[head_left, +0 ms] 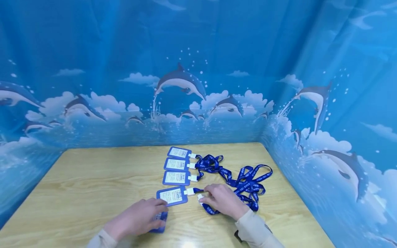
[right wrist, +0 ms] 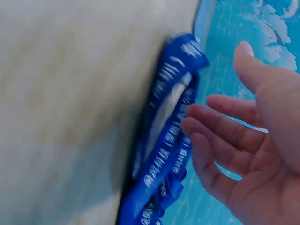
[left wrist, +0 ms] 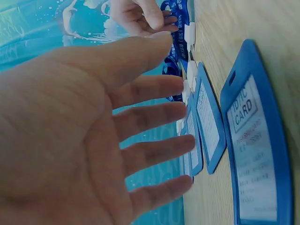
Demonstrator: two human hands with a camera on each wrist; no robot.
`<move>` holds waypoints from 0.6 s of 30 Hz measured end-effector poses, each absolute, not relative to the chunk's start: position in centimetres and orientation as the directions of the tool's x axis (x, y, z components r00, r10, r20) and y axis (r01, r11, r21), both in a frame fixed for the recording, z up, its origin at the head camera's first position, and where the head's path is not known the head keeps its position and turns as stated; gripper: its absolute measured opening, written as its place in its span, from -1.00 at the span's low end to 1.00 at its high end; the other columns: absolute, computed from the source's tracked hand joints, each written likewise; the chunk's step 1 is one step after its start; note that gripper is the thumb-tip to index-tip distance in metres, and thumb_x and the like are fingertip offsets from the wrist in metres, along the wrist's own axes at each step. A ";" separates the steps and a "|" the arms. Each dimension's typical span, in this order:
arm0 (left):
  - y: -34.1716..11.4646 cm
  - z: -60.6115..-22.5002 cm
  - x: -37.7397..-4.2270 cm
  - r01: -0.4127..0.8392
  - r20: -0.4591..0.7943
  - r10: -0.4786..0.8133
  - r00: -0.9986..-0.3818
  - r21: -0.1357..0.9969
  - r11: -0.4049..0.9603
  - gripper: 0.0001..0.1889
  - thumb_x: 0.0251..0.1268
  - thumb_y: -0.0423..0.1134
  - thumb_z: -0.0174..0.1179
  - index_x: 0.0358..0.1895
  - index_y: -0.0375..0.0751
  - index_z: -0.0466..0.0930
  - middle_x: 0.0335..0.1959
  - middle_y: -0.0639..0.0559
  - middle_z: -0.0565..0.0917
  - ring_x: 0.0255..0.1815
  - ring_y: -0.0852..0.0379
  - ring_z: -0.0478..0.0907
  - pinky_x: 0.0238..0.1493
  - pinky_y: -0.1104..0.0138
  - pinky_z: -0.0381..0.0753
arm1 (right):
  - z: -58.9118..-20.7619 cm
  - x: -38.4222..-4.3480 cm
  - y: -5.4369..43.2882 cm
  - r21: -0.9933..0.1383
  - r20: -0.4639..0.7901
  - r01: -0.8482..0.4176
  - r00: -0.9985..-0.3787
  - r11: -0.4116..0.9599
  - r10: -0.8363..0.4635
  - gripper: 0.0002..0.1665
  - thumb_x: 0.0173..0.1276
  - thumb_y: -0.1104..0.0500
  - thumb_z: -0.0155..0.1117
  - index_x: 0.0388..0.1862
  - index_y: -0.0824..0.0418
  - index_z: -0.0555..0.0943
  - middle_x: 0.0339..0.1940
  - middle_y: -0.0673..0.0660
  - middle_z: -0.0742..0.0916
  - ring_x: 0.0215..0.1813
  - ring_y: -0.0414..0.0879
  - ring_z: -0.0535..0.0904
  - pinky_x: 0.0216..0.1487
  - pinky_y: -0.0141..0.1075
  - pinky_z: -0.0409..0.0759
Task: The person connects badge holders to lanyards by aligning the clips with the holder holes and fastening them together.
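Observation:
My left hand (head_left: 141, 217) hovers over a blue badge holder (head_left: 162, 220) near the table's front, partly covering it. In the left wrist view, the fingers (left wrist: 154, 112) are spread and nearly straight, apart from that badge holder (left wrist: 255, 150), whose slot shows no clip. My right hand (head_left: 224, 199) is beside a white lanyard clip (head_left: 200, 198) and blue lanyards (head_left: 248, 186). From the right wrist, its loosely bent fingers (right wrist: 215, 136) hold nothing, close to a printed blue lanyard (right wrist: 164, 154). Another badge holder (head_left: 172, 195), clipped to its lanyard, lies between the hands.
Beyond the hands, a column of clipped badge holders (head_left: 176, 177) lies on the wooden table (head_left: 102, 179), their lanyards bunched (head_left: 211, 163) to the right. A blue dolphin-print curtain (head_left: 130, 51) borders the table's back and sides.

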State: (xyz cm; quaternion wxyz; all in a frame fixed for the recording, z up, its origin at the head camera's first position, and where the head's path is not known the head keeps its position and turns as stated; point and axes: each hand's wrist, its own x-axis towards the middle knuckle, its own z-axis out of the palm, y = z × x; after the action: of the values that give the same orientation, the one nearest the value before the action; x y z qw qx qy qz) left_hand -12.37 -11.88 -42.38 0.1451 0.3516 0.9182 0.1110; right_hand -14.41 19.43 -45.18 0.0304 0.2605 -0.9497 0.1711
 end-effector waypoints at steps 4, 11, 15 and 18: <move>-12.6 -42.5 -11.6 0.619 -0.227 0.680 -0.697 0.289 0.731 -0.56 0.31 0.12 0.28 0.17 0.06 0.67 0.23 -0.01 0.63 0.20 -0.06 0.58 0.16 -0.05 0.64 | -45.6 -14.2 19.0 -0.271 0.142 -0.480 -0.877 0.835 -0.458 -0.40 0.27 -0.29 0.40 -0.05 0.20 0.73 -0.43 -0.09 0.70 -0.50 -0.37 0.43 -0.48 -0.49 0.48; -12.8 -43.3 -10.7 0.653 -0.199 0.701 -0.685 0.258 0.712 -0.54 0.31 0.12 0.27 0.20 0.04 0.67 0.33 -0.03 0.58 0.29 -0.11 0.53 0.23 -0.08 0.59 | -46.1 -14.0 18.5 -0.252 0.127 -0.420 -0.907 0.872 -0.401 -0.39 0.16 -0.27 0.49 -0.10 0.21 0.72 -0.46 -0.11 0.65 -0.51 -0.33 0.39 -0.52 -0.48 0.43; -12.5 -43.5 -10.5 0.625 -0.235 0.681 -0.694 0.273 0.731 -0.52 0.31 0.14 0.27 0.23 0.08 0.64 0.36 0.00 0.55 0.37 -0.13 0.48 0.30 -0.12 0.54 | -46.4 -13.9 18.5 -0.248 0.118 -0.434 -0.901 0.866 -0.418 -0.56 0.22 -0.12 0.51 -0.14 0.20 0.73 -0.30 0.01 0.77 -0.41 -0.28 0.56 -0.38 -0.44 0.60; -12.2 -43.7 -10.4 0.597 -0.269 0.664 -0.697 0.295 0.746 -0.48 0.32 0.16 0.25 0.31 0.13 0.58 0.41 0.04 0.51 0.42 -0.14 0.42 0.34 -0.16 0.48 | -46.5 -13.7 18.5 -0.228 0.111 -0.451 -0.893 0.863 -0.437 -0.65 0.24 0.02 0.50 -0.11 0.22 0.73 -0.23 0.07 0.79 -0.31 -0.20 0.66 -0.26 -0.37 0.70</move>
State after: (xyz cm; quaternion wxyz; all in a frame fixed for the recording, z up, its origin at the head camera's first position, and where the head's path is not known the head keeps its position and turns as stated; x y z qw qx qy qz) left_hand -10.41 -12.24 -43.71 0.1815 0.3440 0.9165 0.0930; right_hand -13.73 18.48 -46.47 0.0280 0.2299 -0.9648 0.1248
